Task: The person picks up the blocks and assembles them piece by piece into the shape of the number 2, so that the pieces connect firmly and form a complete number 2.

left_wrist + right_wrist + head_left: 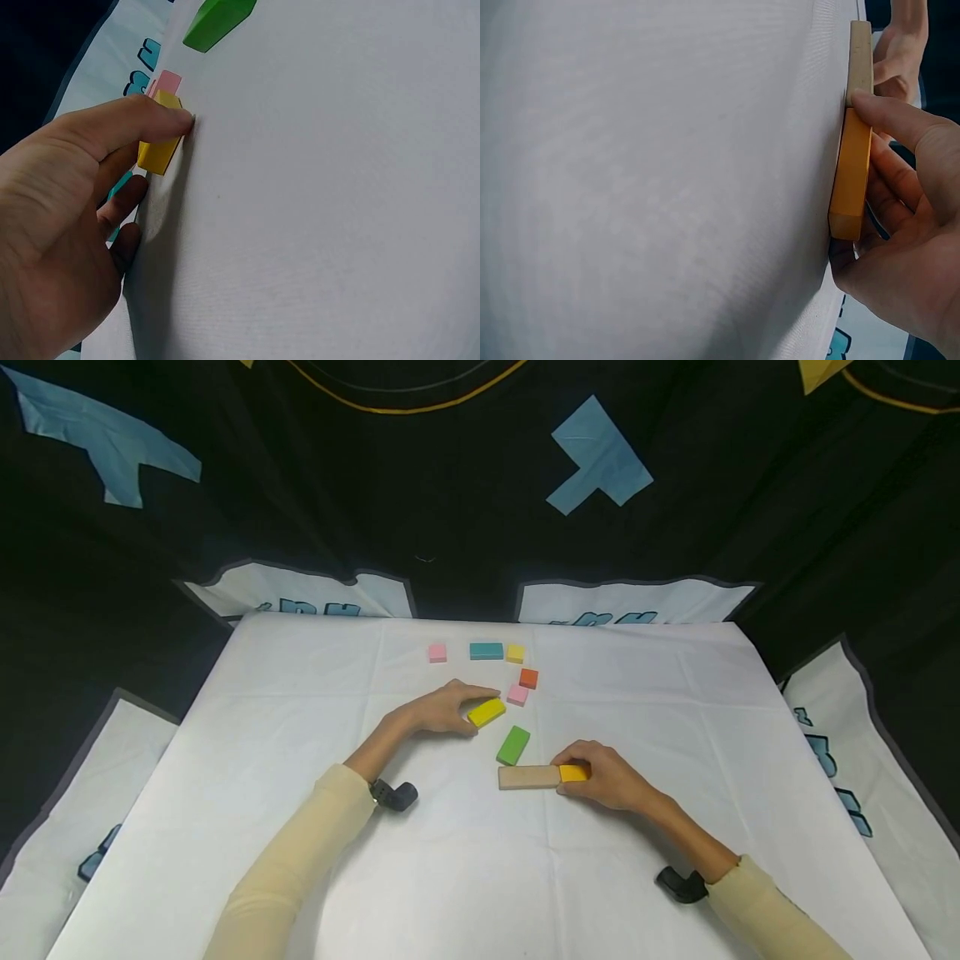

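Observation:
My left hand (pixel 442 708) pinches a yellow block (pixel 487 712) between thumb and fingers, close beside a small pink block (pixel 517 695). In the left wrist view the thumb lies across the yellow block (pixel 160 156). My right hand (pixel 603 775) holds an orange-yellow block (pixel 573 773) by its sides, its end against a long plain wooden block (pixel 527 777). In the right wrist view these two blocks form one straight line, with the thumb near the joint. A green block (pixel 513 746) lies slanted just above the wooden block's left end.
Farther back lie a small orange-red block (pixel 528 678), a small yellow block (pixel 515 653), a teal block (pixel 487 651) and another pink block (pixel 437 653). A white cloth (pixel 450 877) covers the table. Black curtains (pixel 450 502) hang behind it.

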`<state>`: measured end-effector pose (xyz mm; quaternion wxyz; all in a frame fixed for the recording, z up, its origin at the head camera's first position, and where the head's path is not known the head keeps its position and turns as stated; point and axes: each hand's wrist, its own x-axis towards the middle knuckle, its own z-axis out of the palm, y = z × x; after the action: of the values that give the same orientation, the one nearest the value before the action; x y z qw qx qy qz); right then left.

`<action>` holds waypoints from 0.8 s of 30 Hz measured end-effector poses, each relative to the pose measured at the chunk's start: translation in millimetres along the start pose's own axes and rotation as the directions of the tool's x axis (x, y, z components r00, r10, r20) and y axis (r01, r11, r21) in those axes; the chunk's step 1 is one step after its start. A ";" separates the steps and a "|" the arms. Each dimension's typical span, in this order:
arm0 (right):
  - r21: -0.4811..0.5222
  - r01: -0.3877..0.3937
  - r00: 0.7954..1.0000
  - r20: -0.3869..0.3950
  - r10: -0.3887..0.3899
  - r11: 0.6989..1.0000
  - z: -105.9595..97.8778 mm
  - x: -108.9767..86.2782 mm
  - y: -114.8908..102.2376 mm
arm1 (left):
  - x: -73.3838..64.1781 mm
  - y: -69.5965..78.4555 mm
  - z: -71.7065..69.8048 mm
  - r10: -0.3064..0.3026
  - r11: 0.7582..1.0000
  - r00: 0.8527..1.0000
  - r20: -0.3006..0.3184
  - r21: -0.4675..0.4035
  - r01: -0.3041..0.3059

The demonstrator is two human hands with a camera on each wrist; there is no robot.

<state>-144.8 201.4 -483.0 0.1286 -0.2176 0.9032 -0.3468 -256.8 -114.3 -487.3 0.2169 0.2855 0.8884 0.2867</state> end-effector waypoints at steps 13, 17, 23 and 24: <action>0.009 0.003 1.000 -0.005 -0.003 1.000 1.3 0.0 1.3 | 2.8 0.4 1.7 0.016 1.000 1.000 -0.022 -0.011 -0.017; 0.005 0.001 1.000 -0.005 -0.001 1.000 2.0 0.3 1.6 | 3.1 1.0 2.4 0.032 0.999 0.999 -0.041 -0.010 -0.032; 0.009 0.005 1.000 0.000 -0.005 1.000 1.8 1.2 2.3 | 4.6 2.7 3.8 0.043 0.999 0.997 -0.058 -0.002 -0.043; 0.008 0.007 1.000 0.000 -0.007 1.000 1.9 1.2 2.7 | 4.8 3.2 4.2 0.044 0.999 0.997 -0.062 -0.002 -0.044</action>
<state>-145.9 201.6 -486.3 0.1285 -0.2201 0.9010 -0.3510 -256.8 -107.5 -489.5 0.1831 0.2958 0.8878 0.3015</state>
